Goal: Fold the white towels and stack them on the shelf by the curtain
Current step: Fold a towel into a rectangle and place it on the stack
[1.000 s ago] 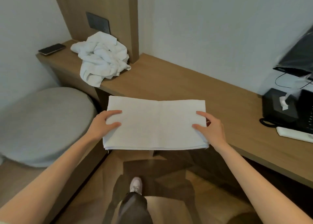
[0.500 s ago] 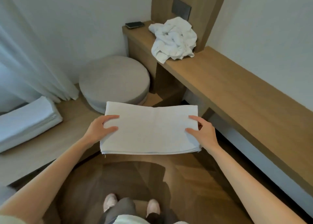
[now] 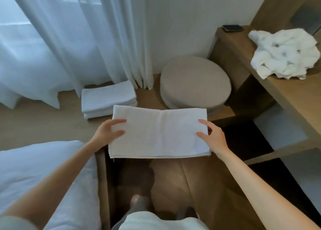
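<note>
From my feed I make out a round grey pouf [image 3: 194, 80] sitting against the white wall [image 3: 182, 12], just beside the end of a long wooden desk [image 3: 295, 97] that runs down the right side. A dark phone [image 3: 232, 28] lies flat on the desk's far corner, near the wall. Above the desk, at the top right, a dark plate [image 3: 305, 18] is set into an upright wooden panel; it is too blurred for me to tell what it is. White bedding [image 3: 43, 169] fills the lower left. The wooden floor [image 3: 173, 181] shows at bottom centre.
</note>
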